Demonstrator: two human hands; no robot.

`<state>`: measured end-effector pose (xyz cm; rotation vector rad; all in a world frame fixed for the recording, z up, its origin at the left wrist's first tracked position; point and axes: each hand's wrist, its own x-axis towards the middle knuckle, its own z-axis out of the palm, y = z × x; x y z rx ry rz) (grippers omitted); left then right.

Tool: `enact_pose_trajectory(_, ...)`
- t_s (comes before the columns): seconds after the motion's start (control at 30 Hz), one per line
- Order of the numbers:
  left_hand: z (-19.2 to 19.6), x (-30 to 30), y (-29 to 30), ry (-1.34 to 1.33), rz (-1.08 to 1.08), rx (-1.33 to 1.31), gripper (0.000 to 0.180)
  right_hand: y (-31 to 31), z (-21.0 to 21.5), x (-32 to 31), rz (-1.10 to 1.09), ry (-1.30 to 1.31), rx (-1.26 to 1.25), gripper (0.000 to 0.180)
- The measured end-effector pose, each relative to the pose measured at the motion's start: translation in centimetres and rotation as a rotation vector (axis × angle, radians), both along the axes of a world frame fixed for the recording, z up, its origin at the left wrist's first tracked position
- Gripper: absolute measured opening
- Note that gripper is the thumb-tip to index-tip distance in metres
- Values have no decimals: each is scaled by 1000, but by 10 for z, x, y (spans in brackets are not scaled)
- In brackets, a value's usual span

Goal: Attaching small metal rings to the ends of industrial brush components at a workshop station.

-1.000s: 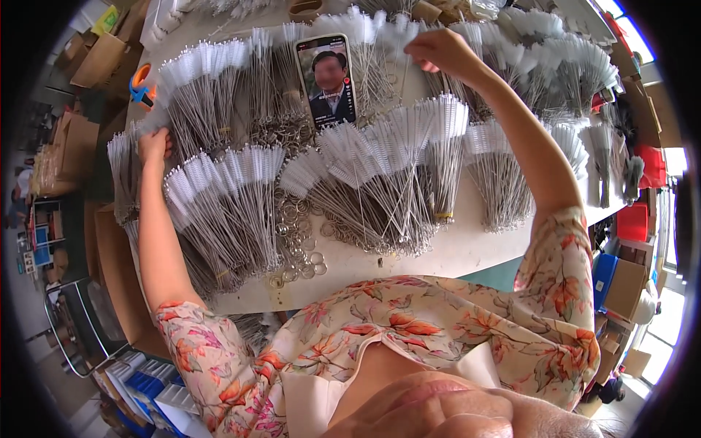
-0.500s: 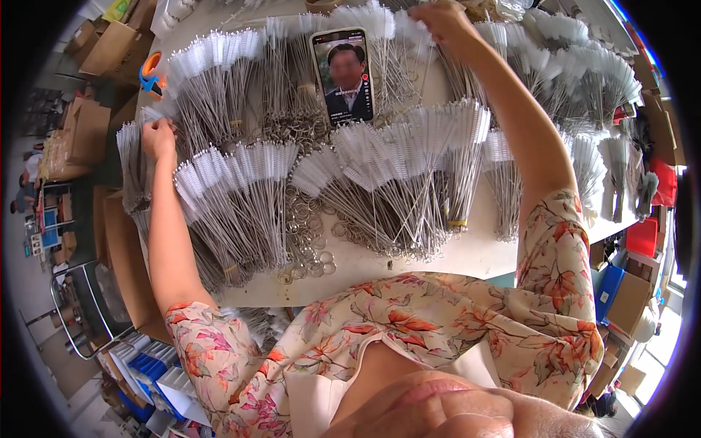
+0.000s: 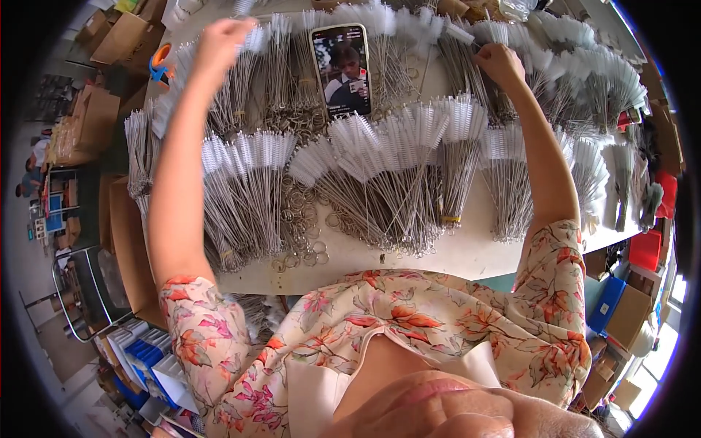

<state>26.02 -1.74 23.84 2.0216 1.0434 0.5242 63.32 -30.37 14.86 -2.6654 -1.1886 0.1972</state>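
My left hand [image 3: 223, 47] is raised over the far left of the table, slightly smeared by motion, its fingers drawn together. Just beyond its fingertips is a blurred white brush head [image 3: 241, 7]; whether the hand holds it is unclear. At the far right, my right hand [image 3: 502, 62] is closed in a pinch by the wire-stemmed brushes [image 3: 458, 69], and what it pinches is hidden. A tilted white brush head [image 3: 458, 31] lies close to those fingers. Bundles of wire brushes with white bristles [image 3: 248, 153] and more bundles [image 3: 409, 139] lie in front of me.
A phone [image 3: 342, 73] playing a video stands amid the brushes. Loose metal rings [image 3: 298, 226] are heaped between bundles on the white table [image 3: 350, 274]. An orange and blue tape roll [image 3: 159, 62] is at the left edge. Cardboard boxes [image 3: 128, 248] stand beside the table.
My left hand has left the bundles at the left edge and moved away from me and rightward. My right hand has shifted right and nearer. The phone's picture has changed.
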Motion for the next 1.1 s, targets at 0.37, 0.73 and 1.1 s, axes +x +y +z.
enact_pose_trajectory(0.37, -102, 17, 5, 377, 5, 397, 24, -26, 33, 11, 35, -9, 567, 32)
enact_pose_trajectory(0.73, 2, -68, -63, -16, 34, -467, 23, -96, 35, 102, -121, -93, 215, 37)
enact_pose_trajectory(1.1, 18, -142, -173, -406, 103, -558, 27, -79, -7, 121, -216, 47, 16, 42)
